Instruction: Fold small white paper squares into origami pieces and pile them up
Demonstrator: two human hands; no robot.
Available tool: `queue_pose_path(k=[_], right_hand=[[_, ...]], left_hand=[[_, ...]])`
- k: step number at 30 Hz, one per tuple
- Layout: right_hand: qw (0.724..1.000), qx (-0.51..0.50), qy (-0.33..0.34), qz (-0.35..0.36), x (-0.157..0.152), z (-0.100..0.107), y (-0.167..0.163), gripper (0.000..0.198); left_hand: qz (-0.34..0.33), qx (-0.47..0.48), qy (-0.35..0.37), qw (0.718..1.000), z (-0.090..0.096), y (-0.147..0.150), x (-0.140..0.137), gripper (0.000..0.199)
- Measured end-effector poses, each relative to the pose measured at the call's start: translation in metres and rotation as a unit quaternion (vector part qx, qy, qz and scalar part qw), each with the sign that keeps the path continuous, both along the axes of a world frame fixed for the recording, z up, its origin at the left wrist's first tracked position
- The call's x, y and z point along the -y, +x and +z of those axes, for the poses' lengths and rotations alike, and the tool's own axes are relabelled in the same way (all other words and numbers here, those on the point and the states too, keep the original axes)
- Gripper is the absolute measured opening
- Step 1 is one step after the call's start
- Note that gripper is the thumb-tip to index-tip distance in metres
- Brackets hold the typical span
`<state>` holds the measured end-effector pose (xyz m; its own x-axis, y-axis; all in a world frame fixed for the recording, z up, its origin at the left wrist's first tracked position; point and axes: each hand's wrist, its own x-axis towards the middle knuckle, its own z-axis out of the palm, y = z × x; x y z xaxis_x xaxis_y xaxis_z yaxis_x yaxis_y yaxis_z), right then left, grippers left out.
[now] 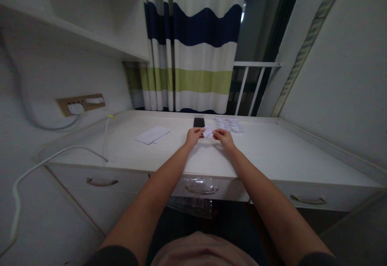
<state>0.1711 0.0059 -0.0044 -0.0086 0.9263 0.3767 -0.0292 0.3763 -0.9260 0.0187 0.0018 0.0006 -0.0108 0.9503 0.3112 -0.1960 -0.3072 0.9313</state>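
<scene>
A small piece of folded white paper [208,132] is held up just above the desk, between both hands. My left hand [195,135] pinches its left side, fingers closed. On the other side, my right hand [223,137] has its fingertips closed at the paper's right edge. Behind my left hand lies a black phone-like slab [198,122], its near part covered by the hand and paper. Several folded white paper pieces [229,125] sit in a group beyond my right hand. To the left rests a stack of white paper sheets [153,135].
The white desk [302,153] has drawers along its front and a wall on each side. A white cable [75,148] crosses its left end near a wall socket [81,104]. A striped curtain [202,56] hangs behind, and a shelf [90,36] juts out at upper left.
</scene>
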Motion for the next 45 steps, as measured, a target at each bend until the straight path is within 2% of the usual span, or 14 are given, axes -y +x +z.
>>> queue_pose_path(k=[7,14,23,31,38,45], right_hand=[[1.000,-0.007,0.006,-0.013,-0.0014,-0.0010,-0.0001,0.040],[1.000,-0.008,0.000,-0.011,0.0010,0.0003,-0.0016,0.042],[0.999,0.012,-0.039,0.011,0.0023,-0.0008,-0.0047,0.054],[0.998,0.013,-0.055,0.025,0.0027,-0.0027,-0.0052,0.055],[0.998,0.005,-0.060,0.037,0.0064,-0.0007,-0.0055,0.049],[0.997,0.008,-0.055,0.047,0.0073,-0.0012,-0.0064,0.046]], left_hand=[[-0.002,-0.054,0.020,0.998,-0.0005,0.0024,0.0028,0.030],[0.024,-0.110,0.053,0.992,-0.0025,0.0015,0.0019,0.022],[0.063,-0.155,0.096,0.981,-0.0039,0.0023,0.0029,0.014],[0.072,-0.206,0.129,0.967,-0.0033,0.0019,0.0062,0.013],[0.067,-0.213,0.132,0.966,-0.0026,0.0025,0.0087,0.018],[0.083,-0.272,0.158,0.946,-0.0034,0.0019,0.0089,0.015]])
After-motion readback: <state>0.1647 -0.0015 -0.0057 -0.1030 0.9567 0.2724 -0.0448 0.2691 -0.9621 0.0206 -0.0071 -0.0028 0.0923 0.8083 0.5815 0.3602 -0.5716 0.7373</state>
